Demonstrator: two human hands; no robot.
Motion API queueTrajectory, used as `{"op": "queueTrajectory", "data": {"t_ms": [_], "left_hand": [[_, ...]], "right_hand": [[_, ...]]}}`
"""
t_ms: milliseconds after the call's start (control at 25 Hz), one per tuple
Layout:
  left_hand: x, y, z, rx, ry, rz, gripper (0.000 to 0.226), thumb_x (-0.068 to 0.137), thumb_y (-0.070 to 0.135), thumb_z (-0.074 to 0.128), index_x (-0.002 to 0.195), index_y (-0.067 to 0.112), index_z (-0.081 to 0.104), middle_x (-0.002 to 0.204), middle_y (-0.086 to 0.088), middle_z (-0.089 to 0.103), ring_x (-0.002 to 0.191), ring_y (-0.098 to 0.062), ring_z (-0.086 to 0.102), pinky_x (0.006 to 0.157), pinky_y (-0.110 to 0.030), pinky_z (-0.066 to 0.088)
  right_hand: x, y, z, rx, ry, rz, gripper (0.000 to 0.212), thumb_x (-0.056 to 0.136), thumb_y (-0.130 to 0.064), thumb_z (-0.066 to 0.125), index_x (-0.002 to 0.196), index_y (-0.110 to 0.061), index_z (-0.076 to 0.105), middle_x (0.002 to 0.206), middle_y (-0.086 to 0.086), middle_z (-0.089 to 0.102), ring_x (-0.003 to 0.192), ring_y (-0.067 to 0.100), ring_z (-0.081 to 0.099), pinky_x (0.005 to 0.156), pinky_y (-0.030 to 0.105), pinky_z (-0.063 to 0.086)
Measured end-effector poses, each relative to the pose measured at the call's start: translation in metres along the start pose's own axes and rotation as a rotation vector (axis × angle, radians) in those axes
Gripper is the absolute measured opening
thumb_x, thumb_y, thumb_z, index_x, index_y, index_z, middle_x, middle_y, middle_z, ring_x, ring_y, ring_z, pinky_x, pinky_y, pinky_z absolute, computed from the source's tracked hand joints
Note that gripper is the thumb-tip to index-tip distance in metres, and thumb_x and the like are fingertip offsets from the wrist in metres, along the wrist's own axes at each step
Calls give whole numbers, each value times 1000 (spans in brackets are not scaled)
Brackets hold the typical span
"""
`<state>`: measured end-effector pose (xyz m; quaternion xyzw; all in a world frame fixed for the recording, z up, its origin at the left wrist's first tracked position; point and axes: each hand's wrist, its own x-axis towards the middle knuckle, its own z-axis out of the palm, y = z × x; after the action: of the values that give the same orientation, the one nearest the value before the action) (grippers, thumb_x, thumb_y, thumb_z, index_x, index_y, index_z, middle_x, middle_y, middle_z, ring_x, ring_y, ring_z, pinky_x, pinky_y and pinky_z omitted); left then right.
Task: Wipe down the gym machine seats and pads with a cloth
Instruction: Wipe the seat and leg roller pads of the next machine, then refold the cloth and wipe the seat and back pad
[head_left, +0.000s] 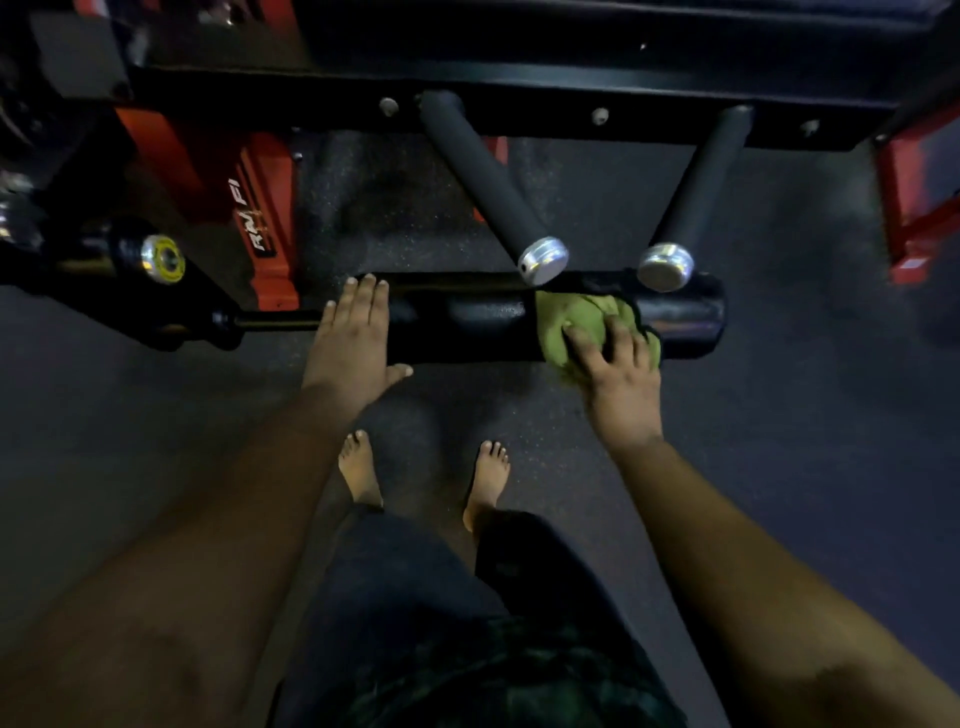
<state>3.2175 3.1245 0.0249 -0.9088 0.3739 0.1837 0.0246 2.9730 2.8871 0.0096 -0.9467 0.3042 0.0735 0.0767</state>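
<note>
A black cylindrical roller pad (467, 322) lies across the middle of the view, mounted on a black arm from the left. My left hand (353, 338) rests flat on the pad's left end, fingers stretched out and holding nothing. My right hand (618, 364) presses a green cloth (566, 322) against the pad's right part, fingers spread over the cloth. The cloth wraps over the top and front of the pad.
Two black grip handles with silver end caps (543, 257) (665, 267) slant down just above the pad. A black crossbar (519, 104) runs along the top. Red frame parts (265, 218) (914, 208) stand left and right. My bare feet (358, 467) are on the dark rubber floor (779, 415).
</note>
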Motion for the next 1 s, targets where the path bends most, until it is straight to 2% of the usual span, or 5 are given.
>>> {"op": "queueTrajectory", "data": {"t_ms": [120,240,480,720,1000], "left_hand": [[-21,33,-18,-82,-94,-39,122,78,66,71,160,11,0,169,-15,2,156,-31,5,125,-49,17],[-62,71,-33,-74,-127,50,116,80,72,63,161,16,2,169,-13,5,155,-30,10,123,-50,22],[-135,114,-53,-2,-155,172,108,85,72,57,161,20,2,170,-8,0,156,-27,8,122,-47,20],[-191,151,-59,-7,-133,235,106,87,73,54,161,21,0,170,-7,-1,156,-26,6,124,-48,18],[-213,245,-88,29,-83,367,105,87,73,53,161,23,-2,170,-5,-5,156,-24,3,126,-46,14]], "right_hand": [[-13,-9,-36,42,-70,41,69,89,-8,58,148,-36,36,139,18,37,115,43,47,87,51,50],[-35,-22,-61,175,-165,65,55,93,-12,50,144,-29,40,123,15,46,110,41,51,80,48,49],[-121,-24,-90,369,-138,211,42,89,-27,62,128,-24,50,120,9,54,111,34,55,80,42,50],[-200,10,-125,297,-95,194,37,86,-37,67,119,-31,52,114,-2,57,105,23,58,76,40,53],[-238,101,-172,151,-20,264,43,84,-31,65,125,-35,52,118,-5,60,110,24,59,96,50,42]]}}
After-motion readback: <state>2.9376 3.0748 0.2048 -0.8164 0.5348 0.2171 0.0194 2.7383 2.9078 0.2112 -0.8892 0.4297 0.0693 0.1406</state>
